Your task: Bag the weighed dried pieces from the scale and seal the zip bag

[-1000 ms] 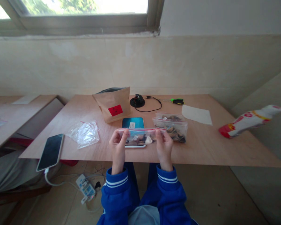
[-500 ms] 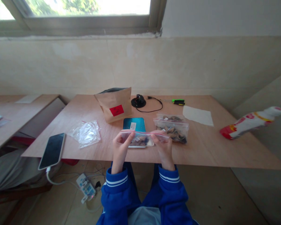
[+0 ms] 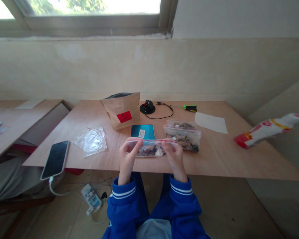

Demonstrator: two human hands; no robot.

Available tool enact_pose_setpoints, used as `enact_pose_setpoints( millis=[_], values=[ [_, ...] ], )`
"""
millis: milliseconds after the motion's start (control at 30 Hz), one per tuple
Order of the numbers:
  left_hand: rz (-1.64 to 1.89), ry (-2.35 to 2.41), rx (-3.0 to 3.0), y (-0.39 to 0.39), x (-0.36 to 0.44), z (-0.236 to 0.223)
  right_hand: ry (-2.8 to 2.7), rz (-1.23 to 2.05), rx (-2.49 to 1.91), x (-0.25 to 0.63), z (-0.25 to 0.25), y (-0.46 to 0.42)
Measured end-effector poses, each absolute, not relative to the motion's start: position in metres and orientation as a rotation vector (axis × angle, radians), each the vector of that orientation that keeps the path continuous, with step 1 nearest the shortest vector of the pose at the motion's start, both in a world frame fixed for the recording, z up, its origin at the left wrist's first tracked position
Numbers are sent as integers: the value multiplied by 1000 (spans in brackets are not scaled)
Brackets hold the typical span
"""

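Observation:
A clear zip bag (image 3: 149, 150) with a red seal line and brown and pale dried pieces inside is stretched between my hands. My left hand (image 3: 129, 153) pinches its top edge on the left, thumb on the seal. On the right, my right hand (image 3: 173, 155) pinches the same edge, thumb pressed near the seal. Behind the bag lies a teal flat device (image 3: 143, 131) with a white label, partly covered by the bag. Two filled zip bags (image 3: 185, 139) of dried brown pieces rest just beyond my right hand.
A brown paper pouch (image 3: 124, 114) with a red label stands behind. Clear plastic bags (image 3: 93, 141) and a phone (image 3: 55, 159) on a cable are at left. Farther back are a black round-based device (image 3: 147, 107), screwdrivers (image 3: 190, 108), white paper (image 3: 211, 122) and a tilted bottle (image 3: 266, 131).
My right thumb has shifted slightly along the seal, and the pieces in the held bag show a little more. Other things stay where they were.

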State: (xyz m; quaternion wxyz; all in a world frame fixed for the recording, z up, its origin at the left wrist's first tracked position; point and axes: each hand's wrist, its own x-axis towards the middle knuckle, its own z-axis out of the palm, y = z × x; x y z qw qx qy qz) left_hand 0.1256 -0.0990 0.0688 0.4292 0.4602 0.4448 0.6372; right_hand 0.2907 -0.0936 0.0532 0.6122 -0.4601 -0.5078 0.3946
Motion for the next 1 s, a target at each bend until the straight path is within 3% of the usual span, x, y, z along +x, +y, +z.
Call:
enact_pose_setpoints(
  millis=[367,667,1000],
  values=[
    [1635,1193,1176,-101,128,70,-1225,690,-1053,288,61,-97],
    [1610,1119,1210,-100,127,72,-1272,908,-955,289,58,-95],
    [1396,1095,1272,-102,128,76,-1293,794,-1004,288,59,-99]
  ],
)
